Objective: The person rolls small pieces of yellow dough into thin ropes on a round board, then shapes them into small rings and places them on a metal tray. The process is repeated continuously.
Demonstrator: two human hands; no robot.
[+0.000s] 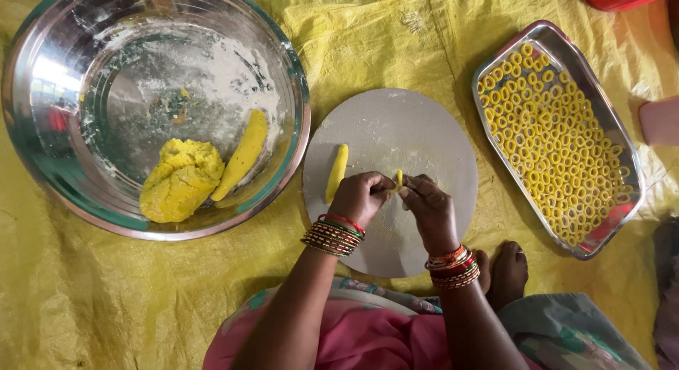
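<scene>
Both hands over the round grey board (417,140), near-centre of it. My left hand (361,197) and right hand (430,211) meet fingertip to fingertip on a small piece of yellow dough (399,180). Grip: both hands pinched on that piece, left from its left side, right from its right. The piece stands up between the fingertips; can't tell its exact shape, mostly hidden by the fingers.

Just left of my left hand, a short dough roll (337,173) lies on the board, long axis running near to far, apart from the piece I hold. The board is dusted with flour.

Far left: big steel bowl (297,80), floury inside. In it a dough lump (180,180) at the near side, and a longer dough log (242,156) leaning up the bowl wall just right of the lump, touching it at its near end.

Right: steel tray (622,140), tilted diagonally in view, packed with small yellow dough rings (552,140) in one layer.

Everything sits on a yellow sheet (78,299) on the floor. Bangles on both wrists. My foot (508,272) is near the right wrist, just off the near edge of the board. Red object at the far right corner, cut off by the frame.
</scene>
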